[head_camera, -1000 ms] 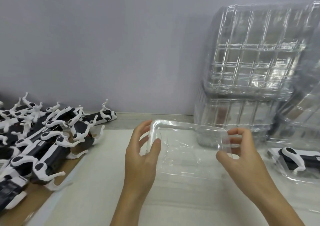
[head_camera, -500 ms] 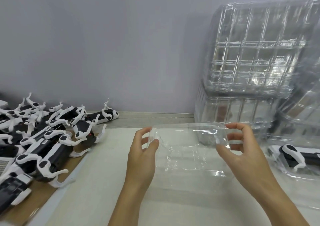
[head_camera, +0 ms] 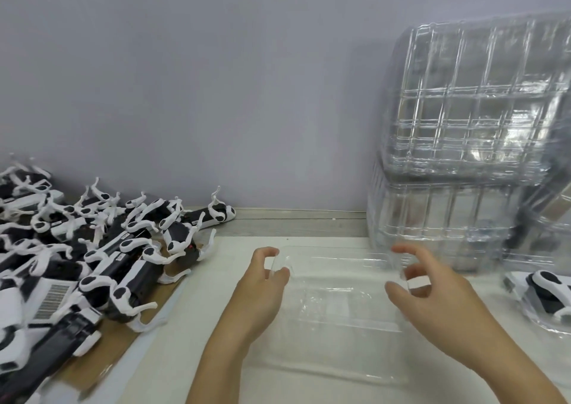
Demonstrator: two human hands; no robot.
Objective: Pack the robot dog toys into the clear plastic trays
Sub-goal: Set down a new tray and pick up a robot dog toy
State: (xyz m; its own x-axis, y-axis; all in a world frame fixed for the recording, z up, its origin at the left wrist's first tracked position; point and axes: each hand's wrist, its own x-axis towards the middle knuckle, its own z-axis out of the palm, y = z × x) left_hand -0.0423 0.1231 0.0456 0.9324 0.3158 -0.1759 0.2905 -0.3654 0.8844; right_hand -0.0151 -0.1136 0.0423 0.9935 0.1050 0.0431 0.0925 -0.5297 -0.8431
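Left hand: the left hand (head_camera: 262,283) pinched the near-left corner of the clear tray (head_camera: 333,308) between thumb and curled fingers, seemingly to steady that end.
Right hand: the right hand (head_camera: 432,295) hung over the tray's right end with fingers (head_camera: 411,250) curled and spread; whether it touched or gripped the clear edge I could not tell.
Tray: it lay flat and empty on the white mat (head_camera: 191,342) of the tabletop (head_camera: 293,222), hollow side up, placed between the two hands so a toy could be dropped in from the left.
Change: half a second earlier the tray was held up and tilted between both hands; it had since come down onto the mat, and the right fingers had loosened.
Toys to pack: the pile of robot dogs (head_camera: 92,255) lay on brown cardboard (head_camera: 102,360) just left of the mat, near the left hand.
Packed one: a robot dog in a tray (head_camera: 547,292) lay at the right edge, apart from the hands.
Spare trays: the stack of empty trays (head_camera: 469,144) stood behind the right hand, against the wall (head_camera: 216,79).
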